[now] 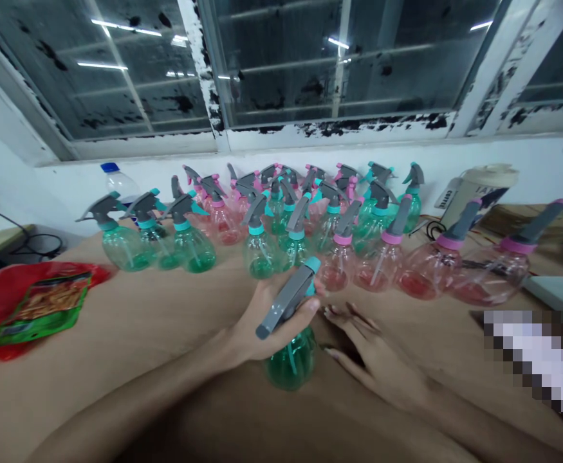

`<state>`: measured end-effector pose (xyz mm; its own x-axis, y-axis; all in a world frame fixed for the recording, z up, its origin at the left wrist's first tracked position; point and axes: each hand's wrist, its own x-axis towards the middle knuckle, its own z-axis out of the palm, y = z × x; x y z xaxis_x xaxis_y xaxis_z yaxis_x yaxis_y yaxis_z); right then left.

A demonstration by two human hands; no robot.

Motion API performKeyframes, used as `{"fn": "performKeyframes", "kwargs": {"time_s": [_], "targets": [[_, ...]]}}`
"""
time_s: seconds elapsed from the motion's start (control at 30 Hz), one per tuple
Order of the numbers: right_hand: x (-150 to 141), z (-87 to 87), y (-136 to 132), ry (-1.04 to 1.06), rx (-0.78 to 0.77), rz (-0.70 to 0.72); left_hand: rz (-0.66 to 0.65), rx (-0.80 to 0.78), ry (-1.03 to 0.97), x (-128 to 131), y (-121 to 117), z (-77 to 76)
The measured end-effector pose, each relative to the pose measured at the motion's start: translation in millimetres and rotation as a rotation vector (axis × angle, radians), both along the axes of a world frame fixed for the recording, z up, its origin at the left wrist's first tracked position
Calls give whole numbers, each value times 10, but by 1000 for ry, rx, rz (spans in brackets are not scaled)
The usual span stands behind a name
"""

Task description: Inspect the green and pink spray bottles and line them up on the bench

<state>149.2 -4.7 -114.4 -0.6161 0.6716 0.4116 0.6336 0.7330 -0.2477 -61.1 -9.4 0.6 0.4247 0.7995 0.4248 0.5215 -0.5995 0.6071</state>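
Observation:
A green spray bottle [291, 360] with a grey and teal trigger head stands upright close to me. My left hand [259, 321] is wrapped round its neck, just under the head. To the right of that bottle, my right hand [378, 360] rests low over the table, fingers spread and holding nothing. Just behind are more green bottles [260, 257], and a row of pink spray bottles [372, 270] runs off to the right. Three green bottles [194, 251] stand together on the left. What lies under my right palm is hidden.
Further pink and green bottles crowd against the wall below the windows [349, 64]. On the left lies a red plastic bag [1, 296] with a food packet [44, 305]. A blue-capped bottle [119, 186], a cream container [479, 196] and a white box [561, 292] border the wooden table [165, 386].

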Motion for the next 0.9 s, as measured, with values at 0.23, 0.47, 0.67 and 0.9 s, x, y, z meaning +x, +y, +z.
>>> {"fn": "performKeyframes", "kwargs": {"time_s": [0.23,0.47,0.67,0.9], "targets": [[6,37,7,36,-49,30,131,-21,-16,29,-39,-31],[10,45,7,-13,-41,31,93,28,-56,29,-30,-56],[15,34,15,0,-49,34,76,77,-49,34,-39,-11],[18,22,18,26,-39,40,40,51,-12,10,-21,1]]}}
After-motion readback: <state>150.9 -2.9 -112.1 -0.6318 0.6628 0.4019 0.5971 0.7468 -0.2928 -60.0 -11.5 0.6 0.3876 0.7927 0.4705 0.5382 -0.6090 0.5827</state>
